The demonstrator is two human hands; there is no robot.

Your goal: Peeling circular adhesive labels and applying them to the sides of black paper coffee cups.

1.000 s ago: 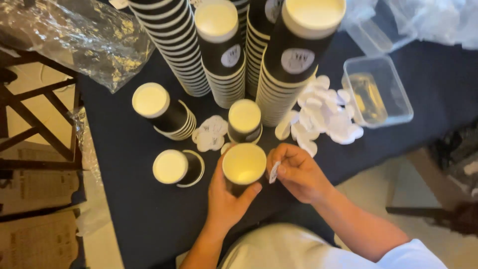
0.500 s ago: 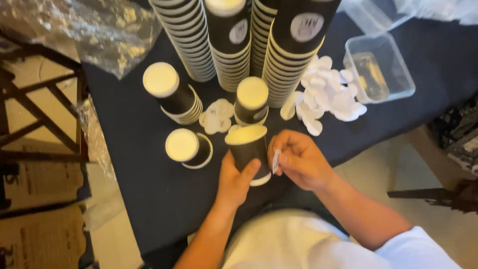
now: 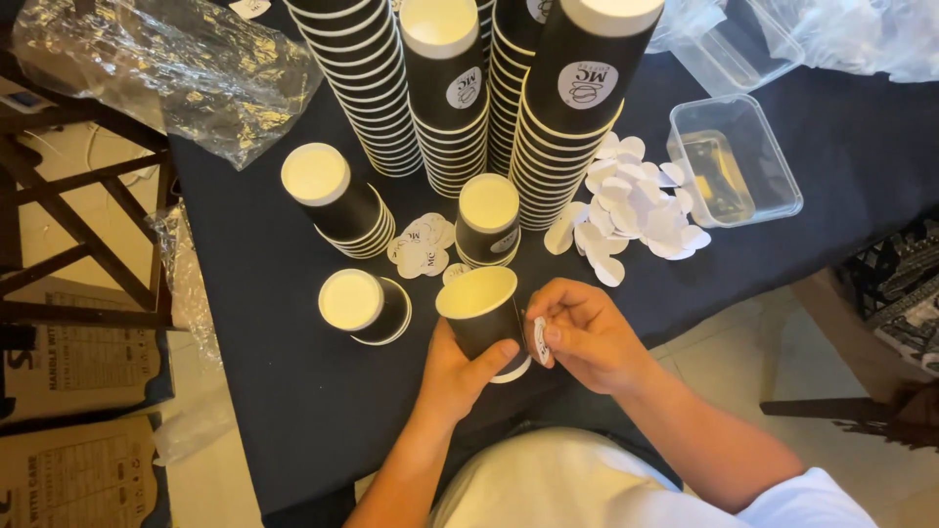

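Note:
My left hand (image 3: 460,372) grips a black paper cup (image 3: 484,313) with a cream inside, tilted above the dark tablecloth (image 3: 254,293). My right hand (image 3: 587,337) pinches a small round white sticker (image 3: 540,340) against the cup's side. A few loose printed stickers (image 3: 421,244) lie just beyond the cup. A heap of round white backing papers (image 3: 636,210) lies to the right.
Tall stacks of black cups (image 3: 577,108) stand at the back, shorter stacks (image 3: 333,200) and a single upturned cup (image 3: 360,305) to the left. A clear plastic box (image 3: 734,166) sits right, crumpled plastic wrap (image 3: 166,68) far left. A wooden frame (image 3: 78,225) stands beside the table.
The cup in my left hand has tilted toward the right hand, and the right hand now presses the sticker onto its side. The view has shifted slightly.

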